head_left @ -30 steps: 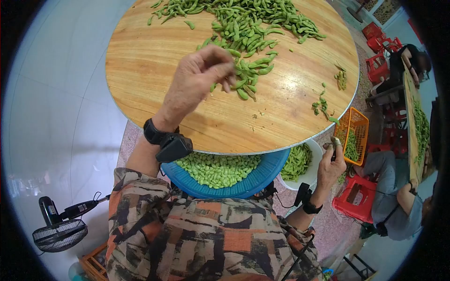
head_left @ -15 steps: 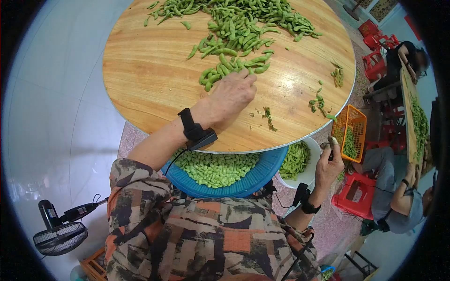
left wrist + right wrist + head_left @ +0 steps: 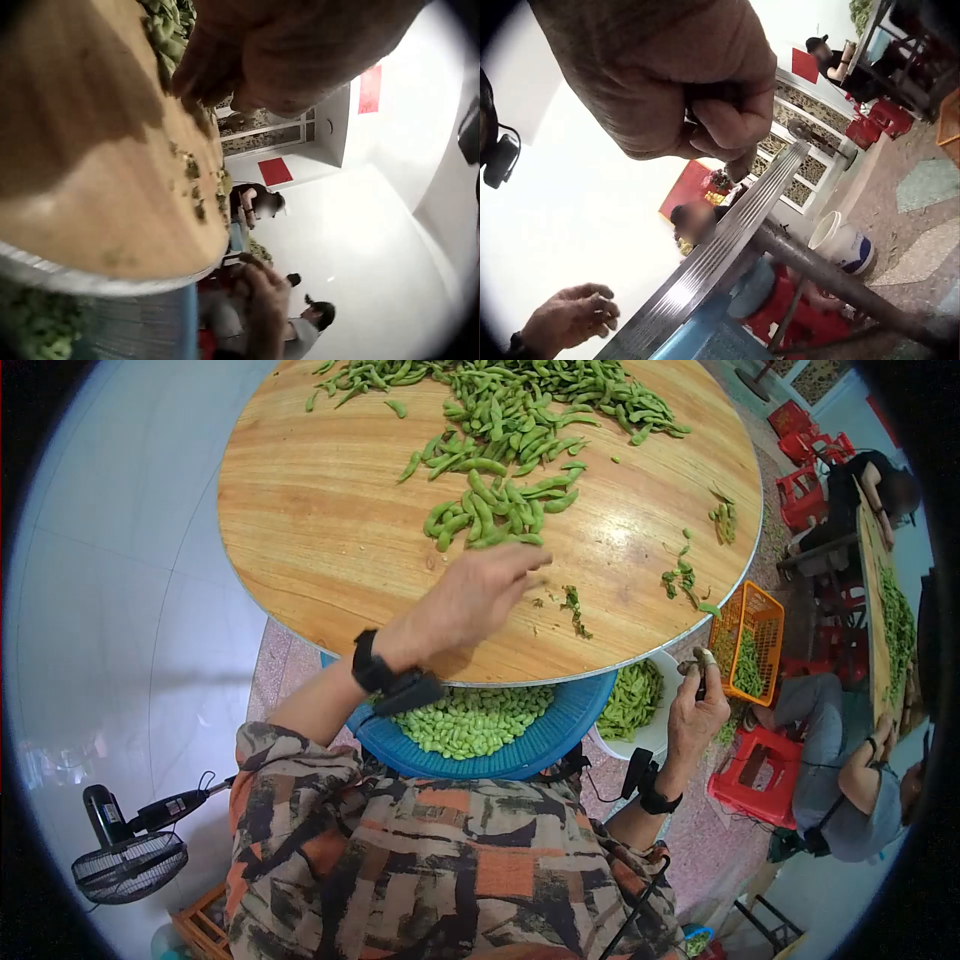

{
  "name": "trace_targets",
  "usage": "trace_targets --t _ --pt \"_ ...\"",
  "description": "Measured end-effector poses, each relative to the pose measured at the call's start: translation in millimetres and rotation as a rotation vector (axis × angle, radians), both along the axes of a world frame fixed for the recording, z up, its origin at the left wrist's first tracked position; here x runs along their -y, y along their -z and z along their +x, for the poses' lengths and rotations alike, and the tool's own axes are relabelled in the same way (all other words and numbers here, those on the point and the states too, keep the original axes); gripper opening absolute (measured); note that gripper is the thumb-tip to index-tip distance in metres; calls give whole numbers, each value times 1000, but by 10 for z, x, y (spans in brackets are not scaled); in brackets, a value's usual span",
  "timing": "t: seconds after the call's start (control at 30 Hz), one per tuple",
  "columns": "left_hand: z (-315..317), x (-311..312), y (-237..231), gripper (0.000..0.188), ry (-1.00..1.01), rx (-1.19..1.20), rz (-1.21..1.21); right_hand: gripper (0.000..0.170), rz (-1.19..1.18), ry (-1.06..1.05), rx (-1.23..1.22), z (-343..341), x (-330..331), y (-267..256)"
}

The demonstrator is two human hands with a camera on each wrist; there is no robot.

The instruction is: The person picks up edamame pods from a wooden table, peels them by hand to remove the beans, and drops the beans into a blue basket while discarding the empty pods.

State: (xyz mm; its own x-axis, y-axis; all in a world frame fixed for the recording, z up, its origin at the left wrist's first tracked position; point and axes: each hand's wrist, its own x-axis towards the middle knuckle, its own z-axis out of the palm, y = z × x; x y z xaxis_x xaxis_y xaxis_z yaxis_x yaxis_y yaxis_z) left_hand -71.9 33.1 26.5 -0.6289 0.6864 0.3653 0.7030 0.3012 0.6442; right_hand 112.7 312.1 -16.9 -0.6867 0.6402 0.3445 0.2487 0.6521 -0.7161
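Under the near edge of the round table (image 3: pixel 330 530), a blue basin (image 3: pixel 585 718) is holding a bed of shelled green beans (image 3: pixel 475 722). To its right, a white bucket (image 3: pixel 655 738) is holding whole pods (image 3: pixel 628 705). Farther right, an orange basket (image 3: pixel 768 622) is containing green matter (image 3: pixel 748 665), its pieces appearing too small to identify.

On the tabletop, a cluster of green pods (image 3: pixel 482 515) is lying toward the middle, with a larger heap (image 3: pixel 510 410) spreading behind it. Dark scraps (image 3: pixel 575 612) are lying to the right of the left hand (image 3: pixel 475 595). This hand is hovering at the near side of the cluster, its fingers extending loosely in a released position; I cannot tell whether the fingertips are touching the nearest pod. Outside the table edge, the right hand (image 3: pixel 698 710) is curling its fingers near the white bucket; whether they are grasping anything, I cannot tell.

Obstructions: the tabletop is covering the far part of the basin, and a black wrist device (image 3: pixel 410 692) is masking some of its left side. The head view's upper border is cutting off the heap. From the left wrist, the hand is hiding many pods. From the right wrist, a blue-marked bucket (image 3: pixel 841 244) is standing on the floor, its contents remaining indistinct.
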Motion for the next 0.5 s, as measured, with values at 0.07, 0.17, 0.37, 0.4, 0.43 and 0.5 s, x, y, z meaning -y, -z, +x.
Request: trace_targets --t 0.07,0.17,0.37,0.4,0.43,0.5 --pt "209 217 6 40 -68 -71 -65 24 11 -6 -23 -17 17 -6" --pt "486 660 -29 63 -175 -66 -235 24 -54 5 -8 10 12 -71" --pt "728 1092 196 99 -189 -94 -637 23 -13 -14 23 -2 -13 28" --pt "745 1019 213 104 -147 -115 -651 23 -7 -18 26 -26 9 50" --pt "726 897 214 104 -149 -117 -651 23 0 -21 27 -58 36 59" --pt "624 507 218 103 2 -117 -567 23 31 -34 9 -112 100 33"
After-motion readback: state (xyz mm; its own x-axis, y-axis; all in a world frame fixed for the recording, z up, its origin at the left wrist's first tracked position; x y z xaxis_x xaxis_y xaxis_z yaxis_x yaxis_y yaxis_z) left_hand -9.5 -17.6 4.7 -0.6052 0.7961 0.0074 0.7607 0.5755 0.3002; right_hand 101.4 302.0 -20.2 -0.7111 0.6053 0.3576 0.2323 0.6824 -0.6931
